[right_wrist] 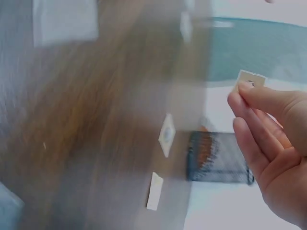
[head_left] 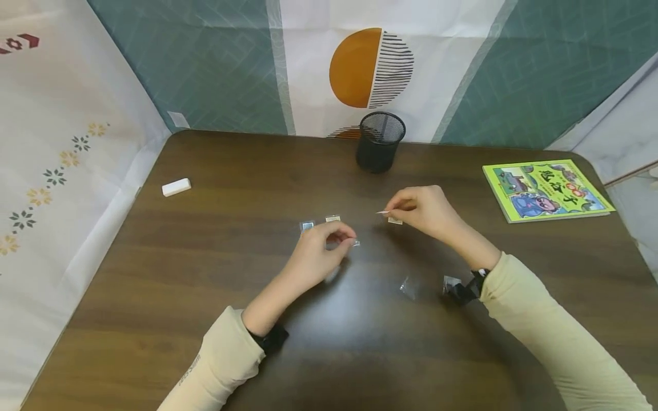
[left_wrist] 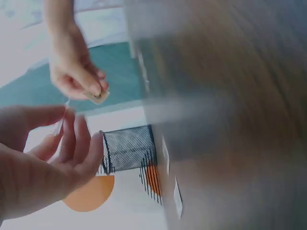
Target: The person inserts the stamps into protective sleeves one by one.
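Observation:
My right hand (head_left: 424,211) pinches a small square card (right_wrist: 252,77) with a pale border and a dark mark between thumb and index finger, above the table. Its other fingers extend loosely in the right wrist view. To its left, my left hand (head_left: 319,254) holds a small clear plastic bag (left_wrist: 60,123) between thumb and fingertips; the bag is thin and partly hidden by the fingers. Just past the left hand lie a blue-toned card (head_left: 307,225) and a pale card (head_left: 333,218). Another small card (head_left: 394,221) shows partly beneath the right hand.
Two clear plastic bags lie nearer me, one crumpled bag (head_left: 409,287) and one bag (head_left: 450,283) beside the right wrist strap. A black mesh pen holder (head_left: 377,151) stands at the back edge. A white block (head_left: 176,187) lies left, a green book (head_left: 547,191) right.

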A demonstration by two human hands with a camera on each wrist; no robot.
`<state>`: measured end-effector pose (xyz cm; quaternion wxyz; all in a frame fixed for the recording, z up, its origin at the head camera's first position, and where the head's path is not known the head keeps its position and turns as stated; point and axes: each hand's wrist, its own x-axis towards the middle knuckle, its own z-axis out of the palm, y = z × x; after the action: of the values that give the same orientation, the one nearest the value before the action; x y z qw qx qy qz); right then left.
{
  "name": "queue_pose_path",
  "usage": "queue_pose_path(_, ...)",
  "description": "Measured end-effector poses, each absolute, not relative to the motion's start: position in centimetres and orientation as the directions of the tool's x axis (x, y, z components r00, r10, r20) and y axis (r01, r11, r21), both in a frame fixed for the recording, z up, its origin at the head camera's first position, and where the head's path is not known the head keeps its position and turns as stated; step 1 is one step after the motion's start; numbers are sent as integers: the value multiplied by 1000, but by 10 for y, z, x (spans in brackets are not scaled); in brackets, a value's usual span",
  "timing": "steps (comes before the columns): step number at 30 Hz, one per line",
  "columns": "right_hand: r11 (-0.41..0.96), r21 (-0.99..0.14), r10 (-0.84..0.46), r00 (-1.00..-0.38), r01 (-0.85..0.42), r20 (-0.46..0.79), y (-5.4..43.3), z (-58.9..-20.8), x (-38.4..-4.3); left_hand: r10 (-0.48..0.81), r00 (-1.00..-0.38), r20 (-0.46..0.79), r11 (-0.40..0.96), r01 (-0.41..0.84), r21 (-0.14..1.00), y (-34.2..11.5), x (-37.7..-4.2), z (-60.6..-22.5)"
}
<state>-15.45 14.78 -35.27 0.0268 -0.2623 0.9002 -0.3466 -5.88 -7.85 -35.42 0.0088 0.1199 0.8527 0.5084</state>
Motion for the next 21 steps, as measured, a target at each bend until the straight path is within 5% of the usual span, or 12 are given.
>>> queue_pose_path(10, 521, -820, -270, -957, -237, 104, 183, -321, -120, 122, -992, 6, 150, 24, 988, -63, -59, -330)
queue_pose_path(21, 27, -889, -349, -838, -457, 420, 177, -273, -105, 247, -957, 155, 329, 234, 915, -47, -79, -298)
